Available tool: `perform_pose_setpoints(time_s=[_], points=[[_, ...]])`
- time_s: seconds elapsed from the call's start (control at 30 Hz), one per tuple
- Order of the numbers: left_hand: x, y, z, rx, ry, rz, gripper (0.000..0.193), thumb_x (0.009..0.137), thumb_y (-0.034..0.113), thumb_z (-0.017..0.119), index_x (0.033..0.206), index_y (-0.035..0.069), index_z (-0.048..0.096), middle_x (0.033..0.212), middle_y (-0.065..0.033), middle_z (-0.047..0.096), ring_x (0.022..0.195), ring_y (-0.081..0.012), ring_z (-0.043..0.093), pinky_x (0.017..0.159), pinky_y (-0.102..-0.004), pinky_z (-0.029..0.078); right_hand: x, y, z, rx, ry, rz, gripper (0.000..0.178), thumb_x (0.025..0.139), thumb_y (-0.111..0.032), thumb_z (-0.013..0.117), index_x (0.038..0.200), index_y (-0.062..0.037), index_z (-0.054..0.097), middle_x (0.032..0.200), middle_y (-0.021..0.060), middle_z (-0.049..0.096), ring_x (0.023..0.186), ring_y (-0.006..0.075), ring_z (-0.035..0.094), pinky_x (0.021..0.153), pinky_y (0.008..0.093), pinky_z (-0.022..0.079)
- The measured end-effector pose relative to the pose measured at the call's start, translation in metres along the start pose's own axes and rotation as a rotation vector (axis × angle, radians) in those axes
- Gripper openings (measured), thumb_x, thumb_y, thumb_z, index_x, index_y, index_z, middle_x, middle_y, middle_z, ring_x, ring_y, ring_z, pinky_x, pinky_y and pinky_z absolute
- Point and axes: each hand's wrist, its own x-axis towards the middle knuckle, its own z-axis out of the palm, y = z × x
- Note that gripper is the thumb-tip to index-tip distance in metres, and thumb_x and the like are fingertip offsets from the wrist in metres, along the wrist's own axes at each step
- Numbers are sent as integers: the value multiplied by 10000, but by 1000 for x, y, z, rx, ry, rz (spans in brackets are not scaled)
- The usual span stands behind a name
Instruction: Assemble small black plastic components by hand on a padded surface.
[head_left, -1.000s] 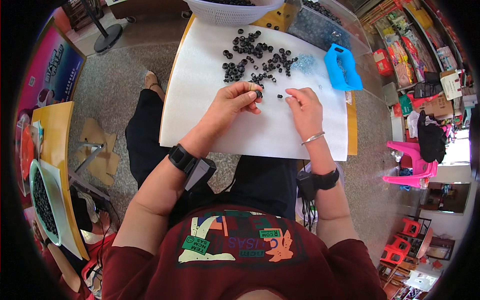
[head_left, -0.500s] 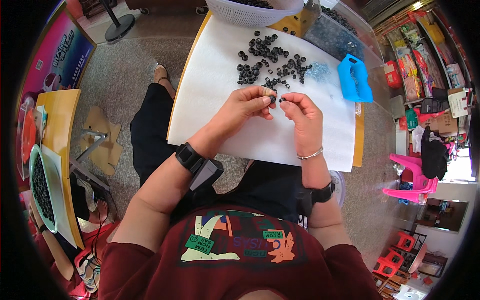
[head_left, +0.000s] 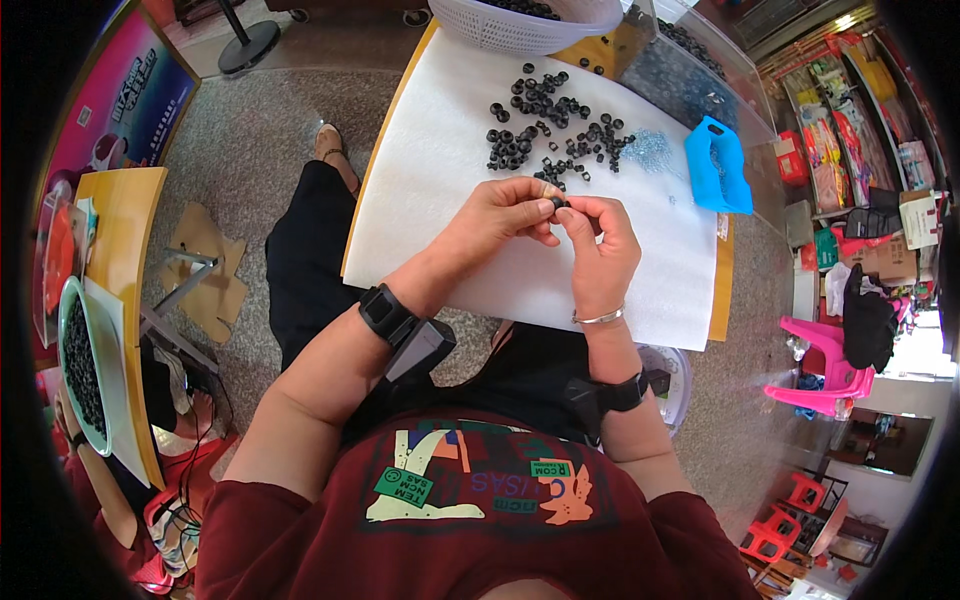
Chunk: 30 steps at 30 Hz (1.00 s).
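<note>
Above the white foam sheet (head_left: 640,275), my two hands meet at their fingertips. My left hand (head_left: 500,215) pinches a small round black piece (head_left: 558,202) between thumb and fingers. My right hand (head_left: 605,240) is closed against that piece; the smaller black piece in its fingertips is now mostly hidden. Just beyond the hands lie loose round black pieces (head_left: 510,148) and smaller black bits (head_left: 575,150) in clusters. To their right is a scatter of tiny clear bluish pieces (head_left: 650,150).
A blue open container (head_left: 735,190) stands at the sheet's right edge. Behind are a pale basket (head_left: 500,35) and a clear bin (head_left: 680,80), both with black pieces. On the left table (head_left: 150,260) is a green tray (head_left: 105,430) of black pieces, near another person's arm (head_left: 115,500).
My right hand has moved left, bringing its small black piece up against the round one in my left hand. The gap between my fingertips has closed. The view has shifted slightly.
</note>
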Motion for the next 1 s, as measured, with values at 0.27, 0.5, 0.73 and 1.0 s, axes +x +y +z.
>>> perform_pose_setpoints(time_s=[0.27,0.5,0.73,1.0], points=[[2,-5,0,68,40,14,174,918,95,554,1028,-26,610,852,-38,618,715,-96,605,720,-267,549,1,11,-2,-105,-24,-185,88,783,-37,676,865,-30,645,816,53,615,721,134,578,628,244,455],[0,2,3,163,43,-1,184,913,116,564,1017,-28,613,830,-47,621,713,-106,619,710,-262,546,5,5,-12,13,-217,116,79,770,-43,654,830,-38,602,782,78,587,747,238,555,660,326,456],[0,5,-1,218,-55,-73,206,914,107,559,1056,-35,607,890,-64,639,770,-123,629,741,-254,528,-5,9,-9,-277,-141,-255,70,799,-64,617,855,-42,580,803,78,577,757,244,553,663,343,447],[-3,4,1,43,-16,-53,215,934,122,515,1074,-20,598,872,-47,607,744,-113,597,685,-249,506,-11,4,-9,-150,-163,-109,163,814,-34,576,975,-40,605,832,83,581,749,231,543,672,331,440]])
